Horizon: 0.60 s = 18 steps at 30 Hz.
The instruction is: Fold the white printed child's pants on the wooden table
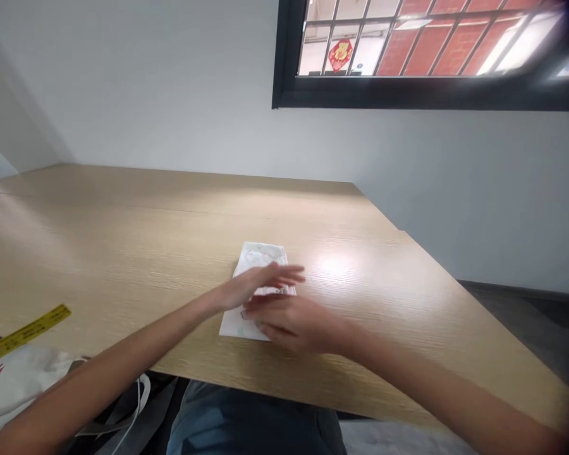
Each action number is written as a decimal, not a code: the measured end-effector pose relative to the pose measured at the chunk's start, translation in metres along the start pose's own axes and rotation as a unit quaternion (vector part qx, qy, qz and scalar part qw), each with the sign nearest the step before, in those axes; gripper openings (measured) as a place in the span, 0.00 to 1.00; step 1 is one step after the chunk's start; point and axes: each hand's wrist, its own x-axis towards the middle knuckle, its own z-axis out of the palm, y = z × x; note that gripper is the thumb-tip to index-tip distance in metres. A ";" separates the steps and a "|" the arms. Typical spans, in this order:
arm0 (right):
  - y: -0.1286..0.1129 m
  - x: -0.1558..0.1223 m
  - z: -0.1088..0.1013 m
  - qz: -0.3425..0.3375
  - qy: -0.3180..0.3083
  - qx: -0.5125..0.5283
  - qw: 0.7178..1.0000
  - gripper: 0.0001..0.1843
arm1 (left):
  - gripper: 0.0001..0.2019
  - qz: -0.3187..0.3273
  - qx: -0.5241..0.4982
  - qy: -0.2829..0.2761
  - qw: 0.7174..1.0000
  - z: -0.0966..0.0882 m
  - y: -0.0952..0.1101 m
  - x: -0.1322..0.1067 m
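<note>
A white folded cloth or packet lies flat on the wooden table, near its front edge. My left hand reaches across it from the left, fingers stretched out flat and pointing right, resting on the white piece. My right hand comes in from the right and lies over the near end of the piece, fingers curled toward the left; what its fingertips pinch, if anything, is hidden. Both hands are slightly blurred.
A yellow measuring tape lies at the table's left front edge above a white cloth bag. A grey wall stands behind the table, with a dark-framed window at top right. The table's right edge drops to dark floor.
</note>
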 end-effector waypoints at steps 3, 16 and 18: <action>-0.016 -0.005 0.010 -0.010 -0.037 -0.009 0.999 0.21 | 0.26 0.037 0.129 -0.108 0.985 0.008 -0.009 0.005; -0.046 -0.020 0.005 -0.004 -0.055 0.113 0.992 0.21 | 0.24 0.008 0.418 0.115 0.901 -0.070 -0.069 0.022; -0.032 -0.020 0.001 0.018 -0.005 0.108 0.994 0.19 | 0.23 0.009 0.426 0.125 0.896 -0.066 -0.063 0.004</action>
